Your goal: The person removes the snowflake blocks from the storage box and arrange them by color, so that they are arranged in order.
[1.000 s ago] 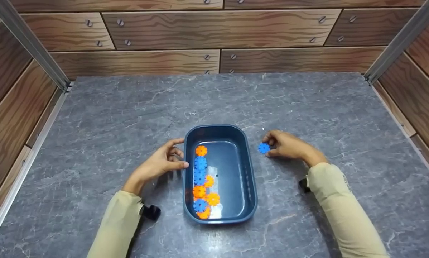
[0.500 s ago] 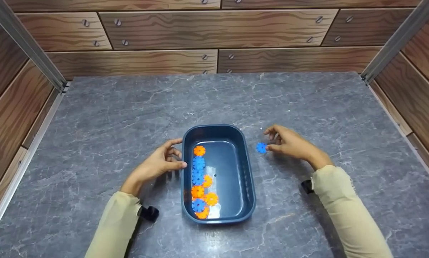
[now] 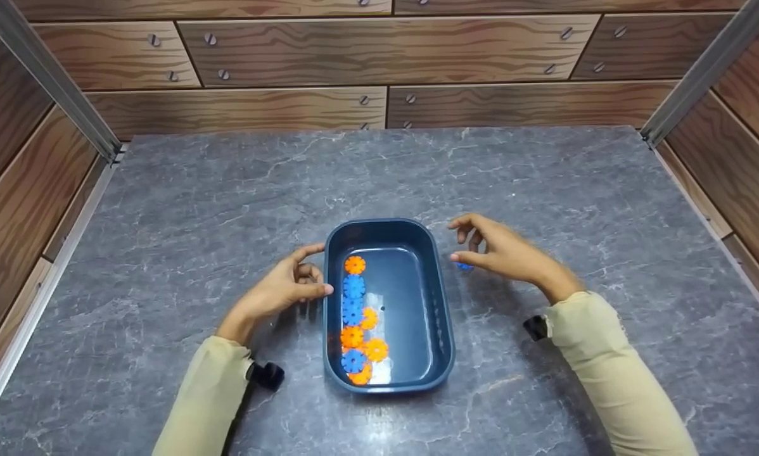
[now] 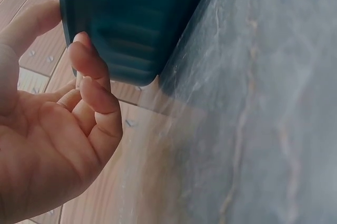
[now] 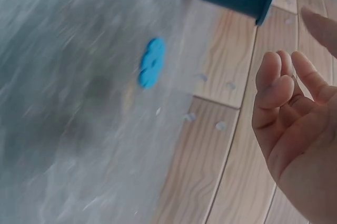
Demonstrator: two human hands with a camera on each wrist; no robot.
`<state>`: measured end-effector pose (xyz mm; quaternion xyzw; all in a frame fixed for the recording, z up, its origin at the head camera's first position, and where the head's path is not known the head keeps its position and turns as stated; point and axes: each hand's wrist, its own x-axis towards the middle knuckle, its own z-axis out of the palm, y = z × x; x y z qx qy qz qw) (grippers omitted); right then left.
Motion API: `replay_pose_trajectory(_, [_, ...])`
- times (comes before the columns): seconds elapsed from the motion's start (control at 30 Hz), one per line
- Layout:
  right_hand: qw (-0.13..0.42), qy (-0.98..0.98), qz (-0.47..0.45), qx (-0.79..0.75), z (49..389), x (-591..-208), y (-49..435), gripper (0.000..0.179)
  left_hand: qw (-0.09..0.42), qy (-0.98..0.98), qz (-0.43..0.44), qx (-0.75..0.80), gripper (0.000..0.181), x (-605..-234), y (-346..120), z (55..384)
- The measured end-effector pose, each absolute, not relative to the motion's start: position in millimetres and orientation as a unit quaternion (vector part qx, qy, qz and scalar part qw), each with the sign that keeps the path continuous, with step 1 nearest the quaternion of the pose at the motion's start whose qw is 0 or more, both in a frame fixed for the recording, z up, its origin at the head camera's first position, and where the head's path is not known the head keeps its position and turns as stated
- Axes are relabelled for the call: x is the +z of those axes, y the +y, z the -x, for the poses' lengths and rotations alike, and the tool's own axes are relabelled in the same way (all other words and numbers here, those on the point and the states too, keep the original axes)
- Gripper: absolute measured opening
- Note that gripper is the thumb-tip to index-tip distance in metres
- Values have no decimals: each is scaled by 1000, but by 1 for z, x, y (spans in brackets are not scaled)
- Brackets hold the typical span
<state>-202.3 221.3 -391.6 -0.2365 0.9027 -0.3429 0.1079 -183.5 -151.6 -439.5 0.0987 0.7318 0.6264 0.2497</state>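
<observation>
A dark blue plastic tub (image 3: 417, 304) stands in the head view with several orange and blue notched interlocking discs (image 3: 354, 288) along its left side. My left hand (image 3: 287, 278) is at the tub's left outer wall, thumb and forefinger touching near the rim, the other fingers loosely bent. To the tub's right, my right hand (image 3: 503, 250) hovers with fingers parted and nothing between them. Beneath its thumb, a blue notched disc (image 3: 464, 266) lies mostly hidden in the head view. The right wrist view shows this blue disc (image 5: 151, 62) flat on the tabletop, apart from the fingers.
The grey marbled tabletop (image 3: 291, 183) extends around the tub. Wood-patterned panels (image 3: 379, 50) rise at the back and both sides, with metal posts (image 3: 702, 69) at the far corners. Black wrist devices (image 3: 267, 376) are strapped to both sleeves.
My right hand has let go of the blue disc, spread its fingers and shifted slightly up and left over it. The left hand and tub have stayed in place.
</observation>
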Motion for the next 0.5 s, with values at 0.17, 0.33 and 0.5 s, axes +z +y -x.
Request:
replay_pose_trajectory(0.17, [109, 896, 267, -339, 201, -384, 207, 54, 247, 731, -105, 628, 81, -439, -150, 184])
replay_pose_trajectory(0.33, [116, 894, 287, -323, 202, -377, 193, 54, 246, 735, -100, 624, 81, -440, -151, 183])
replay_pose_trajectory(0.5, [121, 893, 302, -310, 204, -372, 179, 52, 248, 732, -98, 627, 80, -439, -151, 184])
